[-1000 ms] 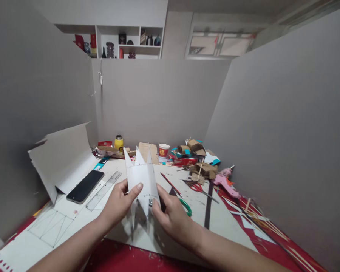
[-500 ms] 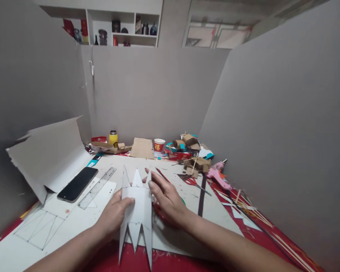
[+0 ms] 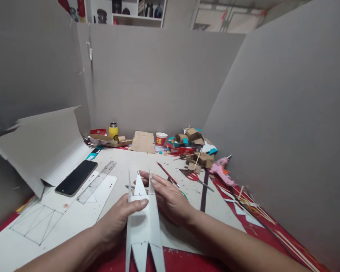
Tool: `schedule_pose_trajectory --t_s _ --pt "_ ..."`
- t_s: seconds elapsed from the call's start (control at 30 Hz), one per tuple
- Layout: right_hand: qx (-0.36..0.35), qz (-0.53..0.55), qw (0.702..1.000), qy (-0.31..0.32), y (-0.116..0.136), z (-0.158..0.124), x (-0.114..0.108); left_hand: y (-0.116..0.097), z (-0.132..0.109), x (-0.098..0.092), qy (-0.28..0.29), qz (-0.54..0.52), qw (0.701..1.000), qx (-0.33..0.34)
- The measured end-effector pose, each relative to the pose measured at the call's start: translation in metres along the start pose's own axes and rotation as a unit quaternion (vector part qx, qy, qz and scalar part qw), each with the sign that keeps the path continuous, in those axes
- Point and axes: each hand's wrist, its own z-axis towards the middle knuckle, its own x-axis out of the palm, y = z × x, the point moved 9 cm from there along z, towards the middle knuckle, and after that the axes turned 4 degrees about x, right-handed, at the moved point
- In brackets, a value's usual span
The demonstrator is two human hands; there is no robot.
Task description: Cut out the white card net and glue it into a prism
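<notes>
A folded white card cutout (image 3: 143,223) with pointed triangular flaps at both ends is held up in front of me. Its long sides bend back along creases, and pencil lines mark the bases of the points. My left hand (image 3: 124,211) grips its left side, thumb laid across the front face and the other fingers hidden behind. On the right, my right hand (image 3: 171,196) rests against the edge, fingers stretched toward the upper right flap and partly behind it. Beyond that hand lie a red pencil (image 3: 168,174) and red-handled scissors (image 3: 197,177).
At left lie a phone (image 3: 76,177), a clear ruler (image 3: 96,182) and a bent white card sheet (image 3: 51,139). A paper cup (image 3: 161,139), yellow bottle (image 3: 113,130) and cardboard pieces (image 3: 195,136) stand at the back. A pink glue gun (image 3: 222,172) and thin sticks (image 3: 257,211) lie right.
The card cutout has shifted slightly down and right, and its sides look more folded. My left thumb has slid further across its front. The view has tipped downward.
</notes>
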Motion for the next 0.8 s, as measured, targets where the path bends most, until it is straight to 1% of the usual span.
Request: schedule_pose_trajectory --t_s 0.1,0.17,0.3,0.43,0.5,0.67,0.8 --pt "0.004 0.045 0.999 0.028 -0.004 0.001 0.006 0.005 0.0 -0.001 0.004 0.004 1.0 -0.014" --pt "0.009 0.057 0.998 0.031 -0.006 0.001 0.009 0.008 0.001 -0.002 0.005 0.011 1.0 -0.022" --pt "0.007 0.056 0.998 0.014 -0.007 0.0 0.009 0.013 0.004 0.001 0.02 0.029 0.999 -0.025" --pt "0.021 0.041 0.998 0.032 -0.008 0.0 0.013 0.017 0.003 -0.001 0.012 0.054 0.998 -0.035" --pt "0.023 0.038 0.998 0.034 -0.007 0.001 0.014 0.019 0.001 -0.002 0.008 0.05 0.998 -0.042" --pt "0.011 0.063 0.998 0.017 -0.004 0.004 0.009 0.021 -0.001 -0.001 0.009 0.021 0.997 -0.068" --pt "0.013 0.077 0.997 -0.006 -0.003 0.005 0.003 0.022 -0.001 -0.002 0.002 0.031 0.997 -0.077"
